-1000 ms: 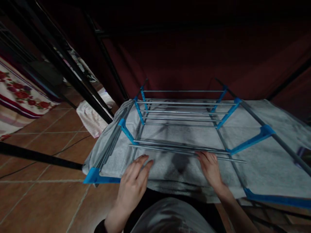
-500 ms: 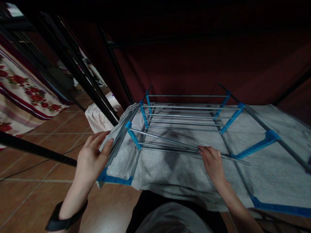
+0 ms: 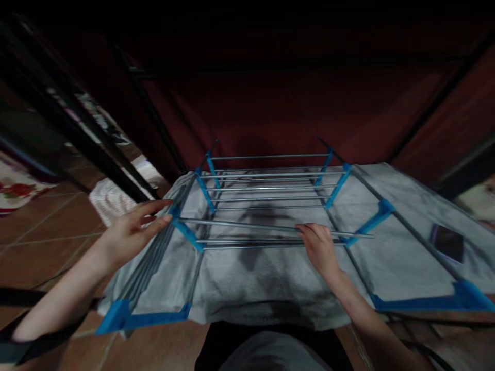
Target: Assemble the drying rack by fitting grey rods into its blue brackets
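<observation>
A partly assembled rack of metal rods and blue plastic brackets lies on a grey cloth. My right hand is closed round a loose metal rod, whose right end sticks out free past the hand. The rod's left end meets a blue bracket on the rack's left side. Beside that bracket's upper corner is my left hand, fingers stretched out and thumb apart; whether the fingertips touch the bracket I cannot tell. Several metal rods lie bundled below this hand.
A dark phone lies on the cloth at the right. Black metal posts rise at the left, with a pale striped cloth behind them on the tiled floor. A dark red surface closes off the back.
My view has turned right, bringing the phone into sight. The held rod's right end has swung up and back, away from me. My left hand has moved up to the bracket's corner.
</observation>
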The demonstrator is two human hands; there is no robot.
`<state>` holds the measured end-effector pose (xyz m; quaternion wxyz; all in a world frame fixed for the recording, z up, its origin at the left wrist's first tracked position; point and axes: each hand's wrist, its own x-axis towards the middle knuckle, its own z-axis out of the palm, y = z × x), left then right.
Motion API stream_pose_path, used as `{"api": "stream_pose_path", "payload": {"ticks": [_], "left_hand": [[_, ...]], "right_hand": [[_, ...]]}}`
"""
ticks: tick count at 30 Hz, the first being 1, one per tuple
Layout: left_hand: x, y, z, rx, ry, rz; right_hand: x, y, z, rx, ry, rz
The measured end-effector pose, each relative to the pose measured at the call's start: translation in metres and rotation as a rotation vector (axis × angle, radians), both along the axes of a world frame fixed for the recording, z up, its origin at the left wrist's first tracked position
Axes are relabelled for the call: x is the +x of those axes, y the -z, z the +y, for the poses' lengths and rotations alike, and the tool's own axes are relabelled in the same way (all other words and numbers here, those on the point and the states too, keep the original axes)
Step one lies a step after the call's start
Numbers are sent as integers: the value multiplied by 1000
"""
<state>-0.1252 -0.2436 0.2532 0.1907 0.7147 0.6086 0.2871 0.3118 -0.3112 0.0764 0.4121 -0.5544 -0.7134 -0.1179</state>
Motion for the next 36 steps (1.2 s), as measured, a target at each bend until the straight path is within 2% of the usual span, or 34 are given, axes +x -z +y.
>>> {"api": "stream_pose_path", "payload": {"ticks": [5, 8, 11, 16, 20, 26, 36], "left_hand": [[42, -12, 34, 138, 285, 207], [84, -8, 47, 216, 474, 273], [128, 0, 54, 213, 617, 305], [192, 8, 56, 183, 741, 310], [227, 12, 52, 189, 800, 289], [251, 26, 45, 158, 867, 245], [238, 55, 47, 12, 800, 190]], "right_hand": [[-2, -9, 13, -33, 19, 5], [0, -14, 20, -53, 34, -3], [3, -22, 26, -94, 30, -32], [10, -37, 37, -91, 14, -53], [13, -43, 41, -72, 7, -101], [12, -47, 35, -63, 12, -121], [15, -52, 33, -109, -7, -132]]}}
